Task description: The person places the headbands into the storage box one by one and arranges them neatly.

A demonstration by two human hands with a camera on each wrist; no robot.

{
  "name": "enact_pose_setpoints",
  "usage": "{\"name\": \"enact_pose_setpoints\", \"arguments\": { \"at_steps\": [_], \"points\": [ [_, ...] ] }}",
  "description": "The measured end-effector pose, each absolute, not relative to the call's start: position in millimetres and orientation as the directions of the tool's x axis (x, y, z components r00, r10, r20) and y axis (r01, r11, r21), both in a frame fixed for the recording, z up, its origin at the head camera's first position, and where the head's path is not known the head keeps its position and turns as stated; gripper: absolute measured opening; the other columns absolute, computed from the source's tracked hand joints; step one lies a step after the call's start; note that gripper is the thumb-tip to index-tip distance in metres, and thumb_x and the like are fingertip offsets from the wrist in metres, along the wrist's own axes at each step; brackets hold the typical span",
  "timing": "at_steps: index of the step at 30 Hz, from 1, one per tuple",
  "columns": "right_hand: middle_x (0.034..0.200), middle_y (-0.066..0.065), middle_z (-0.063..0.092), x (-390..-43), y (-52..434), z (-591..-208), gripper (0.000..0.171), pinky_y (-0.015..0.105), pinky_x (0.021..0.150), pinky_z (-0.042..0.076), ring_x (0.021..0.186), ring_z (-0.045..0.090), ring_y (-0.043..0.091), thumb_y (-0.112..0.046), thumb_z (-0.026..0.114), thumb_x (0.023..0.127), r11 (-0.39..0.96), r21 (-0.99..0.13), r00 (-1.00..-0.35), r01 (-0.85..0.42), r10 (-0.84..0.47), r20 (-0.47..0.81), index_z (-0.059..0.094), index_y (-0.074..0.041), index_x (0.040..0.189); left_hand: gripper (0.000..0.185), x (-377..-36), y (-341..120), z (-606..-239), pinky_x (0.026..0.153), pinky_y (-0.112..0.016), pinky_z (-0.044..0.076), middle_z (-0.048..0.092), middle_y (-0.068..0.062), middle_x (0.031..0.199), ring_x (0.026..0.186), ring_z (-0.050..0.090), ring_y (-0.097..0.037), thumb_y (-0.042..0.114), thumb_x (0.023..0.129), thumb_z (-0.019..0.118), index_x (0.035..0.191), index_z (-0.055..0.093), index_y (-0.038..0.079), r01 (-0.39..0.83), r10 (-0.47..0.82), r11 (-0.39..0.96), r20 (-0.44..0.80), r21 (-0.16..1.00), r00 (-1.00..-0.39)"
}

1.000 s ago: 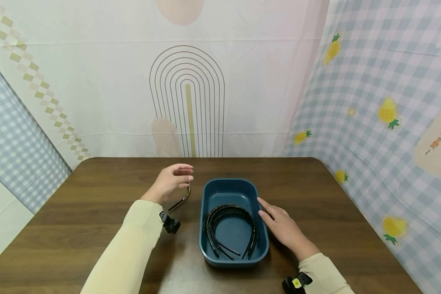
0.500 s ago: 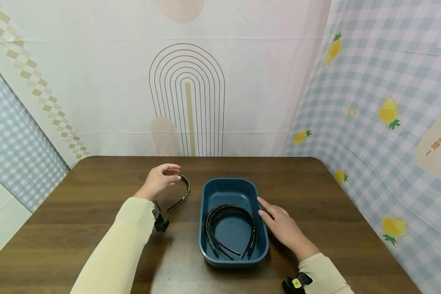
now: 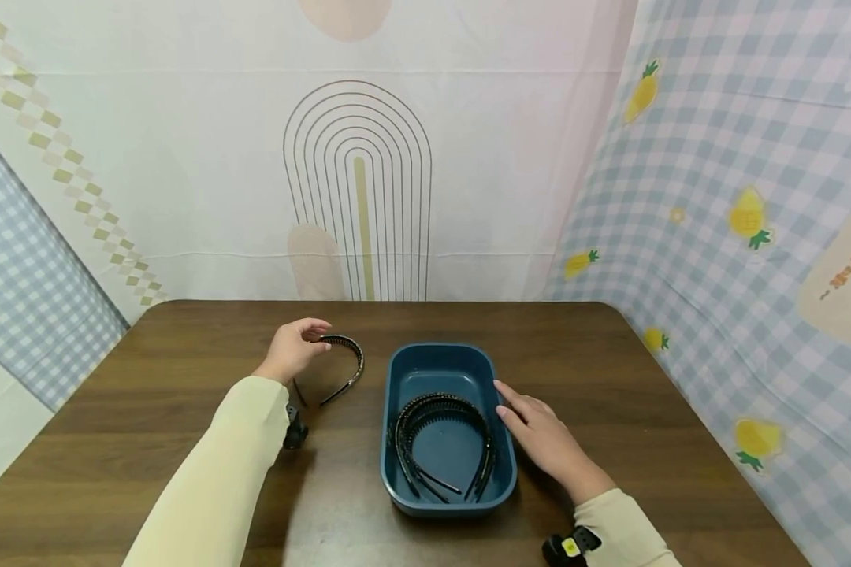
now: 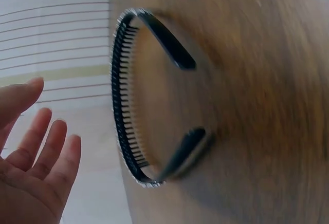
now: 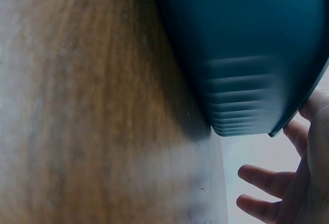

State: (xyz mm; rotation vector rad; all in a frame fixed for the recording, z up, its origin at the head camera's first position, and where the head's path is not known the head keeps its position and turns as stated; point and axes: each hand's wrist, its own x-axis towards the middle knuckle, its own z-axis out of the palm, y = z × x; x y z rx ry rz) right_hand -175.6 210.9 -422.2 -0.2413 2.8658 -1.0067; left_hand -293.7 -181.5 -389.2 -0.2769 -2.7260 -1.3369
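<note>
**Left hand draws back from the headband on the table**

Head view: over the last second the left hand (image 3: pixel 292 350) has slid away from the tub (image 3: pixel 445 429), and the headband (image 3: pixel 340 364) now lies on the table (image 3: pixel 149 409) just off its fingertips, apparently set down. The right hand (image 3: pixel 542 437) has stayed flat beside the tub's right wall, fingers straight, touching the rim.

Left wrist view: fingers (image 4: pixel 49 142) spread and relaxed, apart from the toothed headband (image 4: pixel 149 98).

Right wrist view: loose fingers (image 5: pixel 267 180) beside the tub (image 5: pixel 247 49), grasping nothing.
</note>
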Motion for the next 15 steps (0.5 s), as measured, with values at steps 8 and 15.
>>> {"name": "enact_pose_setpoints", "arguments": {
  "at_steps": [8,15],
  "points": [
    [0.152,0.01,0.038,-175.4,210.9,-421.6,0.062,0.067,0.106,0.024,0.141,0.025,0.041,-0.06,0.033,0.098,0.771,-0.628,-0.983,-0.106,-0.175,-0.048,0.028,-0.031,0.153,0.038,-297.5,-191.4,-390.8,0.094,-0.052,0.045,0.057,-0.028,0.124,0.116,0.053,-0.043,0.0,0.089,0.064,0.126,0.057,-0.006,0.177,0.124,0.678,0.127,0.713,-0.984],
    [0.152,0.01,0.038,-175.3,210.8,-421.0,0.063,0.067,0.106,0.023,0.141,0.025,0.04,-0.061,0.033,0.098,0.772,-0.628,-0.984,-0.102,-0.17,-0.049,0.028,-0.03,0.153,0.041,-299.9,-197.4,-391.3,0.094,-0.052,0.045,0.055,-0.03,0.127,0.118,0.052,-0.045,0.0,0.089,0.063,0.128,0.055,-0.007,0.16,0.116,0.683,0.11,0.713,-0.987]
  ]
}}
